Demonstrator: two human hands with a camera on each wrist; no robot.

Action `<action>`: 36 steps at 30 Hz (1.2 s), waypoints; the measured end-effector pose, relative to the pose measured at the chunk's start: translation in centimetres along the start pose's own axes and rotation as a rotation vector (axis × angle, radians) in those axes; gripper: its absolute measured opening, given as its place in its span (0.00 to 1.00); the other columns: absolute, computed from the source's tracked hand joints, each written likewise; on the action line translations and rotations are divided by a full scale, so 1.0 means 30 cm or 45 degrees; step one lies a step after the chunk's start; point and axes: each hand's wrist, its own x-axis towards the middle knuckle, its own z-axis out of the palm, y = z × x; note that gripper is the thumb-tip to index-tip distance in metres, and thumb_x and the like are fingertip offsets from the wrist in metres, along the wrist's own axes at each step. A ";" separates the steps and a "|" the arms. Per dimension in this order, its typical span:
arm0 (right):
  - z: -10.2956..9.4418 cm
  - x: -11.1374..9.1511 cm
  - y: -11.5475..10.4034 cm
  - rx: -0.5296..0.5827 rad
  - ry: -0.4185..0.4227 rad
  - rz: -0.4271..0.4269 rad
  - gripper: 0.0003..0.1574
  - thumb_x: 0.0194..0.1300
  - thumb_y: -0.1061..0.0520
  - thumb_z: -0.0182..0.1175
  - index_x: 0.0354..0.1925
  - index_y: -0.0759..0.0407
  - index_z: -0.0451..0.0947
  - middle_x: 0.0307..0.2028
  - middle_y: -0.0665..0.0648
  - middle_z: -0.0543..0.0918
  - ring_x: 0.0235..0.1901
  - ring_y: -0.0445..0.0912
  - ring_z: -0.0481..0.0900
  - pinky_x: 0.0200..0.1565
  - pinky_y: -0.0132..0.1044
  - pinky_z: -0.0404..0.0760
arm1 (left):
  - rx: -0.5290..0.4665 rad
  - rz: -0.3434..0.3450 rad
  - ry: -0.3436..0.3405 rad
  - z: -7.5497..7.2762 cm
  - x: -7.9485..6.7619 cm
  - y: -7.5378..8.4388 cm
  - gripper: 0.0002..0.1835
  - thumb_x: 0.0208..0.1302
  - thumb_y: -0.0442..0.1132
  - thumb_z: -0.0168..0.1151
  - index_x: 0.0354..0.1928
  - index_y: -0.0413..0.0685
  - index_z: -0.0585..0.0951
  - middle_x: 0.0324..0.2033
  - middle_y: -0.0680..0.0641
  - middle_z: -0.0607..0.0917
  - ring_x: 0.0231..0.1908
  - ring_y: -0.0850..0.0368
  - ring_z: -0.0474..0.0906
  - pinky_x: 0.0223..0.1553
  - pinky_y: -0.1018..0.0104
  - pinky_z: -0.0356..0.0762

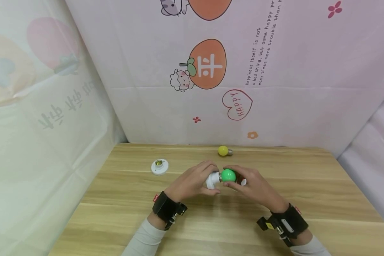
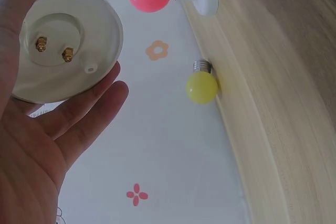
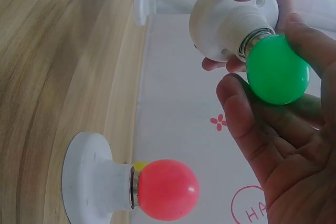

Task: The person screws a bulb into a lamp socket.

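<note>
My left hand [image 1: 193,181] holds a round white lamp holder [image 1: 213,180] by its base, tilted above the table. Two brass screws show on its underside in the left wrist view. A green bulb [image 3: 278,70] sits with its metal cap in the mouth of that holder. Thumb and fingers of my right hand [image 1: 256,185] pinch the green globe from the other side. Behind the right hand, mostly hidden in the head view, a second white lamp holder [image 3: 89,179] stands on the table with a red bulb [image 3: 169,190] in it.
A yellow bulb [image 1: 223,150] lies on its side near the wooden table's [image 1: 140,220] back edge. A third white lamp holder [image 1: 160,168], without a bulb, stands at the back left. Printed white cloth [image 1: 160,113] hangs behind the table and at both sides.
</note>
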 end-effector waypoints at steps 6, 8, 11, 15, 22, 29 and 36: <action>0.004 -0.002 0.008 -0.024 -0.011 0.017 0.27 0.61 0.45 0.66 0.57 0.48 0.74 0.37 0.41 0.80 0.29 0.37 0.77 0.27 0.34 0.81 | 0.009 -0.016 -0.021 0.000 0.000 -0.001 0.31 0.55 0.60 0.67 0.52 0.48 0.72 0.47 0.56 0.73 0.44 0.68 0.66 0.43 0.78 0.72; 0.004 -0.002 0.008 -0.029 -0.015 0.005 0.30 0.61 0.46 0.66 0.59 0.51 0.73 0.42 0.44 0.80 0.31 0.38 0.77 0.29 0.35 0.82 | 0.010 -0.020 -0.027 -0.002 0.000 -0.001 0.31 0.56 0.60 0.66 0.53 0.47 0.72 0.47 0.56 0.73 0.45 0.68 0.66 0.44 0.78 0.72; 0.003 -0.001 0.004 -0.008 -0.008 -0.014 0.34 0.60 0.48 0.66 0.62 0.55 0.69 0.49 0.49 0.77 0.34 0.40 0.77 0.32 0.36 0.83 | 0.022 -0.021 -0.036 -0.004 -0.001 -0.001 0.32 0.57 0.62 0.64 0.53 0.47 0.72 0.48 0.55 0.73 0.45 0.68 0.66 0.44 0.78 0.72; 0.004 0.000 -0.003 0.037 0.020 -0.063 0.35 0.57 0.52 0.69 0.61 0.56 0.70 0.53 0.50 0.75 0.38 0.41 0.77 0.35 0.36 0.83 | 0.020 -0.024 -0.036 -0.004 -0.002 -0.003 0.32 0.57 0.62 0.64 0.53 0.47 0.72 0.48 0.55 0.73 0.45 0.68 0.67 0.43 0.78 0.73; 0.005 0.003 -0.004 0.052 0.036 -0.148 0.38 0.51 0.60 0.73 0.60 0.55 0.72 0.53 0.49 0.77 0.43 0.40 0.78 0.36 0.36 0.84 | -0.004 -0.038 -0.022 -0.003 -0.004 -0.008 0.30 0.55 0.61 0.66 0.52 0.49 0.71 0.46 0.56 0.72 0.43 0.69 0.67 0.41 0.79 0.72; -0.001 0.001 0.006 0.010 0.031 -0.151 0.36 0.54 0.55 0.72 0.61 0.51 0.73 0.51 0.51 0.80 0.37 0.38 0.79 0.33 0.34 0.83 | -0.016 -0.016 -0.010 -0.004 -0.003 -0.005 0.31 0.54 0.60 0.67 0.52 0.48 0.72 0.46 0.56 0.73 0.43 0.68 0.67 0.42 0.78 0.73; -0.002 -0.002 0.009 0.007 -0.001 -0.071 0.34 0.57 0.50 0.69 0.60 0.55 0.74 0.48 0.51 0.82 0.33 0.38 0.79 0.31 0.34 0.83 | 0.005 -0.008 -0.016 -0.006 -0.001 -0.001 0.31 0.54 0.58 0.68 0.52 0.47 0.72 0.46 0.56 0.73 0.44 0.68 0.67 0.43 0.78 0.72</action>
